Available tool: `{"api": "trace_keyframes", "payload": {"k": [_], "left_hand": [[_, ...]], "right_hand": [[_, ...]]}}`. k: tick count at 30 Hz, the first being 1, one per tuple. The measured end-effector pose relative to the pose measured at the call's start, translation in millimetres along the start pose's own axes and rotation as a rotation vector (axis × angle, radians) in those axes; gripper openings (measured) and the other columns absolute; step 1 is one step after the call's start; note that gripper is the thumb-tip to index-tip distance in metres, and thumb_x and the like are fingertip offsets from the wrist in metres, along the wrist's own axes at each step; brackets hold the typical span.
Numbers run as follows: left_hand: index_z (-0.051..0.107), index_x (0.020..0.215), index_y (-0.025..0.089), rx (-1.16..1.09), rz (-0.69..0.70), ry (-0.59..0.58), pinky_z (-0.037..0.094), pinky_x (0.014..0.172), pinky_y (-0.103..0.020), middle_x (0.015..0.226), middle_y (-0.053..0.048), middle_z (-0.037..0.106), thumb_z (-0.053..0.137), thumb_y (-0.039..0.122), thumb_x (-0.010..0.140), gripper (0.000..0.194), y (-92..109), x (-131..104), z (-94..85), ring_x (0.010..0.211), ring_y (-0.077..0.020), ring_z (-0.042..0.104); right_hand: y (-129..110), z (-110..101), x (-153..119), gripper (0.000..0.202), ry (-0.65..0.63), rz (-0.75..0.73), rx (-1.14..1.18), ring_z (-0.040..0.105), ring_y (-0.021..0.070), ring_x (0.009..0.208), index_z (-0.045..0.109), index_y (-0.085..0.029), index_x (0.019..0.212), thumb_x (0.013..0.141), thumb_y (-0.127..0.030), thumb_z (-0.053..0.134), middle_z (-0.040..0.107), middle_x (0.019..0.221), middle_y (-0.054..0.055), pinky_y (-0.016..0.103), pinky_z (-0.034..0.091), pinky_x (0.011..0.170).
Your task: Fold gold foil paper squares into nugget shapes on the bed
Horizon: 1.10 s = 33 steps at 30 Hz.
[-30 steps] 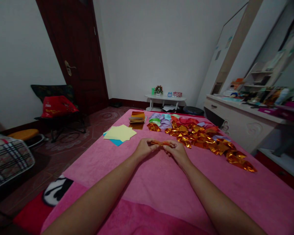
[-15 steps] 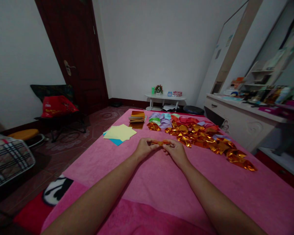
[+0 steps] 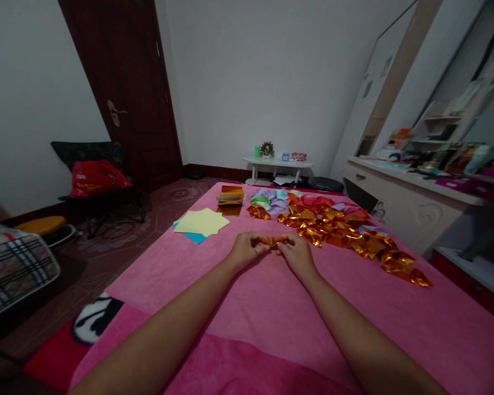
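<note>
Both my hands pinch one small piece of shiny orange-gold foil paper point(image 3: 272, 241), folded narrow, just above the pink blanket point(image 3: 255, 296). My left hand point(image 3: 246, 249) is closed on its left end. Closed on the right end is my right hand point(image 3: 297, 253); the fingers partly hide the piece. Beyond and to the right lies a spread of folded gold foil pieces point(image 3: 337, 230). Behind the left hand, a stack of square gold foil sheets point(image 3: 230, 196) sits on the blanket. Nearer on the left are yellow paper sheets point(image 3: 201, 221) over a blue sheet point(image 3: 195, 237).
Folded pieces of purple paper point(image 3: 278, 207), green and red paper lie past the gold ones. A white dresser point(image 3: 411, 192) crowded with bottles stands at the right. A folding chair holds a red bag point(image 3: 99, 178) at the left. A low white table point(image 3: 278, 163) stands by the wall.
My right fingers have shifted slightly on the foil piece, and more of its middle shows between the hands. The papers on the blanket have stayed put.
</note>
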<state>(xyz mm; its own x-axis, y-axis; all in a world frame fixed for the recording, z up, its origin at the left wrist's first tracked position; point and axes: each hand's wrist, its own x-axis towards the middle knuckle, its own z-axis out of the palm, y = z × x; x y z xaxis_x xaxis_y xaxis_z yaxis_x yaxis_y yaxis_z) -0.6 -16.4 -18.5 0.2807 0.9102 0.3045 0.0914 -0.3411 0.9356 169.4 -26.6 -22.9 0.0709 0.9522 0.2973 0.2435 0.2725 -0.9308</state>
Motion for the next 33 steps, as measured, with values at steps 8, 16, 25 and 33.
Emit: {"api": "trace_keyframes", "payload": {"k": [8, 16, 25, 33], "left_hand": [[0.068, 0.095, 0.014, 0.284, 0.146, -0.003, 0.05, 0.071, -0.025, 0.088, -0.006, 0.071, 0.061, 0.019, 0.072, 0.024, 12, -4, 3.3, 0.078, -0.0173, 0.066], [0.07, 0.097, 0.014, 0.347, 0.14, 0.043, 0.049, 0.072, -0.025, 0.091, -0.007, 0.072, 0.06, 0.023, 0.074, 0.027, 10, -3, 3.1, 0.078, -0.0181, 0.065], [0.073, 0.083, 0.014, 0.425, 0.103, 0.155, 0.042, 0.063, -0.024, 0.077, -0.006, 0.07, 0.049, 0.025, 0.083, 0.026, -2, 2, -2.1, 0.068, -0.0159, 0.06], [0.071, 0.086, 0.018, 0.824, -0.058, 0.274, 0.036, 0.063, -0.026, 0.082, -0.01, 0.071, 0.052, 0.04, 0.084, 0.03, 20, -9, -2.6, 0.074, -0.0204, 0.061]], "right_hand": [[-4, 3, -4, 0.009, 0.024, -0.089, -0.144, 0.062, 0.0144, 0.054, 0.062, -0.019, 0.078, 0.071, -0.025, 0.058, 0.066, 0.069, 0.0, 0.025, 0.049, 0.052], [-8, 6, -6, 0.01, 0.099, -0.18, -0.356, 0.056, 0.0149, 0.054, 0.055, -0.022, 0.068, 0.071, -0.03, 0.061, 0.06, 0.06, -0.001, 0.024, 0.043, 0.051], [-14, 2, -9, 0.022, 0.104, -0.142, -0.357, 0.052, 0.0142, 0.046, 0.054, -0.022, 0.072, 0.082, -0.042, 0.053, 0.057, 0.054, -0.002, 0.024, 0.035, 0.046], [-12, -2, -6, 0.037, 0.105, -0.205, -0.704, 0.05, 0.0141, 0.051, 0.053, -0.02, 0.054, 0.086, -0.036, 0.044, 0.055, 0.051, 0.0, 0.025, 0.029, 0.051]]}}
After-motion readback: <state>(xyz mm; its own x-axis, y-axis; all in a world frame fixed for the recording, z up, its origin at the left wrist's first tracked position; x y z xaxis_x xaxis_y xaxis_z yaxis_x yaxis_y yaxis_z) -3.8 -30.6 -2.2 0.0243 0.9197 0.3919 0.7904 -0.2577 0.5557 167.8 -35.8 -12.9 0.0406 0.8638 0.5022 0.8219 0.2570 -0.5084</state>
